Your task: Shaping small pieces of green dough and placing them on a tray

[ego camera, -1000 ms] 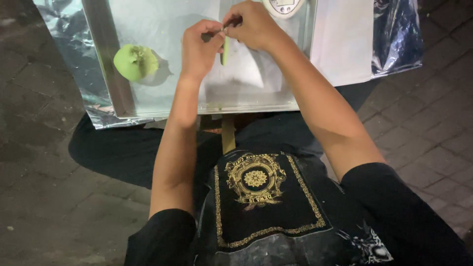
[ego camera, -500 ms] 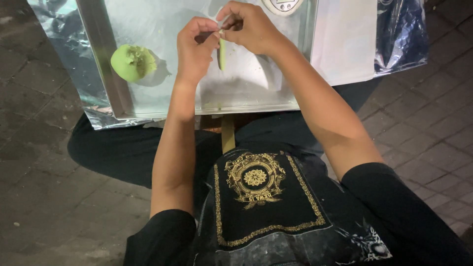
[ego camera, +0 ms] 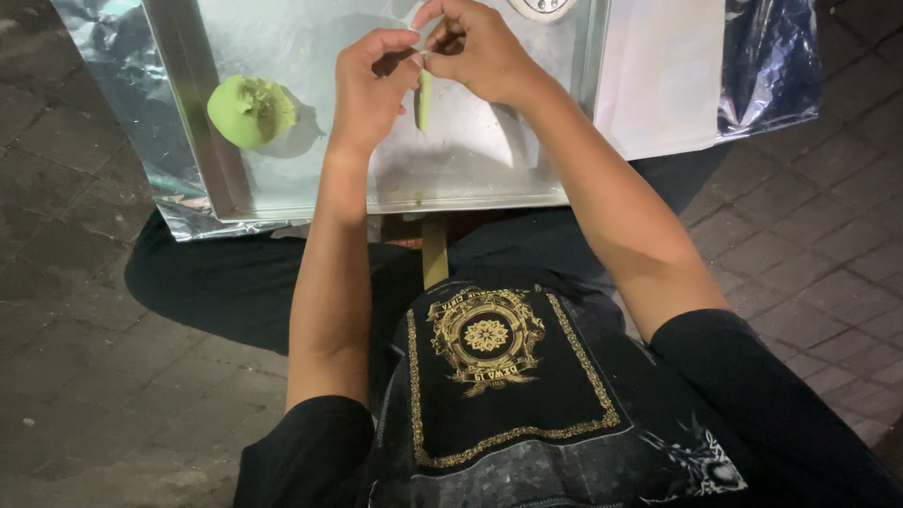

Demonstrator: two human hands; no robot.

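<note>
- A green lump (ego camera: 249, 111) lay in the metal tray (ego camera: 202, 165), well left of both hands.
- The left hand (ego camera: 369, 87) pinched the top of a green strip (ego camera: 424, 98).
- The strip hung upright between the hands.
- The right hand (ego camera: 480, 52) pinched the same top end.
</note>
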